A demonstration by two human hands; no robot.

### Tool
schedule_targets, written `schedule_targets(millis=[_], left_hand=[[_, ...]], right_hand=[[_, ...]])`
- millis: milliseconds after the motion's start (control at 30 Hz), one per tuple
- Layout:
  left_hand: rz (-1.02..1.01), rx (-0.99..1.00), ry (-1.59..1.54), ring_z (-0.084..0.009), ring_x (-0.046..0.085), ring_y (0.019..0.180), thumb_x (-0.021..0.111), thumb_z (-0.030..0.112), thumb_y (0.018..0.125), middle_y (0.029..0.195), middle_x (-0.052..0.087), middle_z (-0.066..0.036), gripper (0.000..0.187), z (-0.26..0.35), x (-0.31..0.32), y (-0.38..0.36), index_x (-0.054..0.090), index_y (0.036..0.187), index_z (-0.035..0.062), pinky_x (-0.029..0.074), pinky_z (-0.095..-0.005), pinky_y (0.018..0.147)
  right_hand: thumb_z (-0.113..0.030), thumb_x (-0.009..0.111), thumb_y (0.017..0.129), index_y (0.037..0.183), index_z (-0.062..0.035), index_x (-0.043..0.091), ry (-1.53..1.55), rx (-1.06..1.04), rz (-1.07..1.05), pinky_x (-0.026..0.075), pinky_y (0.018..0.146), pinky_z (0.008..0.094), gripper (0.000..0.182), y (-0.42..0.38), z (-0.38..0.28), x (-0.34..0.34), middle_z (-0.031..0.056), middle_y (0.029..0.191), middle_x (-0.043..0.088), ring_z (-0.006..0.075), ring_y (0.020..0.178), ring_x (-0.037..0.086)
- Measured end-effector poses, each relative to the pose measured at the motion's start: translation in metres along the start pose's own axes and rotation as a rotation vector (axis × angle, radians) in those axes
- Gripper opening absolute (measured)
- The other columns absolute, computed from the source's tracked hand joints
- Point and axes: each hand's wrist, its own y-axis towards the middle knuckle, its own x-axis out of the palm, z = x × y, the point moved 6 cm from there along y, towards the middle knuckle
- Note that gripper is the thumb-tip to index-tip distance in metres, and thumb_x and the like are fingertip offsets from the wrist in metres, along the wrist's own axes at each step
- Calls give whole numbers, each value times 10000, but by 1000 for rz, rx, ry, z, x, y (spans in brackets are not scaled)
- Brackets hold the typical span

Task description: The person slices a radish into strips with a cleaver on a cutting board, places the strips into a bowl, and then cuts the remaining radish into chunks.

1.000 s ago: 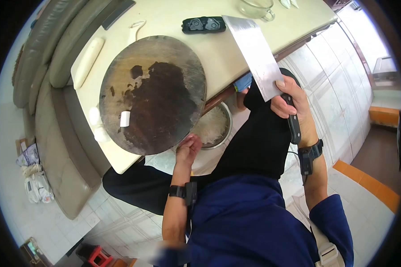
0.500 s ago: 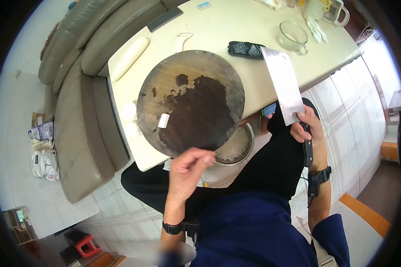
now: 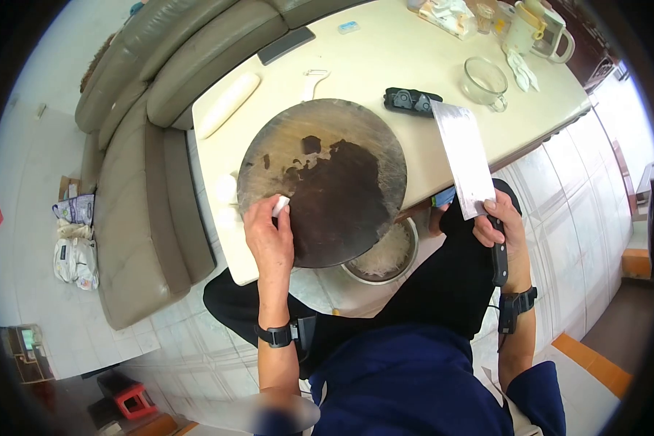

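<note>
My left hand [image 3: 270, 236] is at the left edge of the round dark cutting board [image 3: 327, 251], its thumb and fingers closed around a small white radish piece [image 3: 280, 206]. In my right hand [image 3: 503, 225] is the black handle of a cleaver [image 3: 463, 152]. Its broad blade points up and away, to the right of the board and apart from it. Wet dark patches cover much of the board. Below its front edge, a metal bowl [image 3: 413, 256] holds white shreds [image 3: 385, 254].
A long peeled white radish [image 3: 229, 105] and a peeler [image 3: 314, 81] lie on the table [image 3: 370, 54] behind the board. A black object [image 3: 412, 101] and a glass cup [image 3: 485, 81] are farther right. A grey sofa [image 3: 142, 218] stands at the left.
My left hand has moved up and left from the board's front edge and taken hold of the white radish piece. My right hand still holds the cleaver in nearly the same place.
</note>
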Motion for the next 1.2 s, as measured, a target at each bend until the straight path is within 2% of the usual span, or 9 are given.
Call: schedule_targets(millis=[100,333,433,533,833,967,1067,1133,1200], left_hand=[[-190,-96,-191,-311,610,899,679,20,794,917,657,-135,190,2,6,-1,675,984,17,474,-361,798],[-423,97,-341,-300,602,860,673,30,816,916,656,-128,239,47,-12,-24,663,1055,26,470,-351,771],[-590,-57,-449,-279,603,847,665,35,830,916,651,-126,254,43,-9,-27,665,1084,32,468,-335,756],[-615,10,-439,-258,604,840,664,37,834,941,635,-125,262,35,0,-28,670,1097,37,466,-319,749],[-228,-3,-568,-202,601,923,592,40,893,990,636,-98,183,10,5,-31,681,1050,11,458,-278,821],[-270,-101,-654,-179,573,892,673,31,826,1035,617,-81,304,8,5,-33,657,1130,24,460,-276,833],[-282,237,-516,-270,587,955,730,39,733,1030,639,-128,347,27,2,-34,679,1076,32,458,-351,870],[-289,239,-440,-303,582,964,697,51,763,1002,650,-139,258,27,6,-36,697,1020,34,440,-381,883],[-195,246,-438,-311,575,938,679,30,755,978,646,-146,253,21,11,-40,691,1007,14,442,-387,871]], right_hand=[[-152,538,921,1050,79,496,-16,-4,10,321,324,174,268,0,0,2,35,535,506,24,321,366],[-160,546,917,1056,66,503,-25,16,30,298,331,166,269,0,1,-2,25,538,508,16,330,359],[-147,539,922,1060,67,506,-21,24,29,307,338,168,256,1,2,-3,29,547,515,16,334,362],[-133,529,925,1050,56,514,-21,23,10,308,343,172,227,4,4,0,30,554,515,14,337,356],[-139,522,931,965,-3,522,-48,57,0,300,370,184,140,8,4,14,18,576,486,18,377,346],[-152,564,914,942,-12,540,-40,87,-76,298,381,231,145,12,10,2,35,591,494,51,382,360],[-189,596,903,812,-19,551,-103,70,-67,323,400,249,198,12,11,-1,29,563,477,84,410,390],[-198,582,912,718,-27,532,-128,81,-54,357,420,271,264,16,18,-8,21,511,437,101,432,409],[-190,578,910,742,-26,547,-137,57,-68,363,425,255,237,14,16,2,39,598,511,71,441,416]])
